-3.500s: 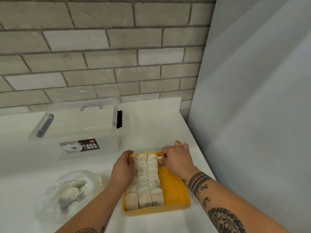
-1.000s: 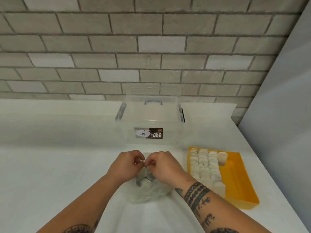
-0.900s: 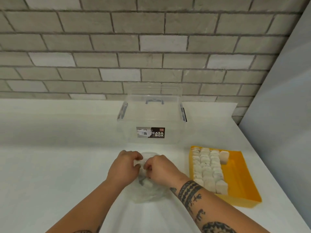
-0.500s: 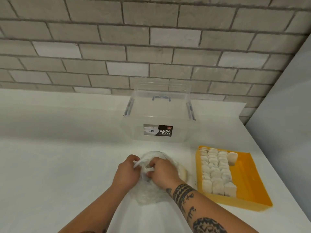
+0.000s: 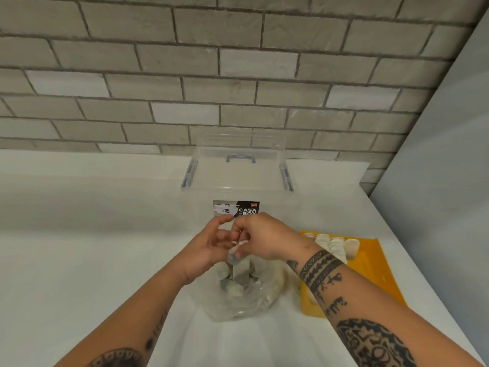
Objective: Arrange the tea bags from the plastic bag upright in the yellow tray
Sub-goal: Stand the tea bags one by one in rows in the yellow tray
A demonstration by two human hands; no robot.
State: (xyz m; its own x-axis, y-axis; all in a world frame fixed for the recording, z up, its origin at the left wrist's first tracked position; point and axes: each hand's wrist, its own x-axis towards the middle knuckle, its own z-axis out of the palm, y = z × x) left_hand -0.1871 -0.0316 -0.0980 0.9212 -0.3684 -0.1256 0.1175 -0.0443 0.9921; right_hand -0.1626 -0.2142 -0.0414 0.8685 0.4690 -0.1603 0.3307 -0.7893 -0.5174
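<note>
Above plastic bag, right hand pinching tea bag; left hand alongside

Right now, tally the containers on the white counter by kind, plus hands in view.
Clear plastic lidded storage box: 1
Shallow yellow plastic tray: 1
Crumpled clear plastic bag: 1
Bare hands, left hand and right hand: 2
Total: 5
</note>
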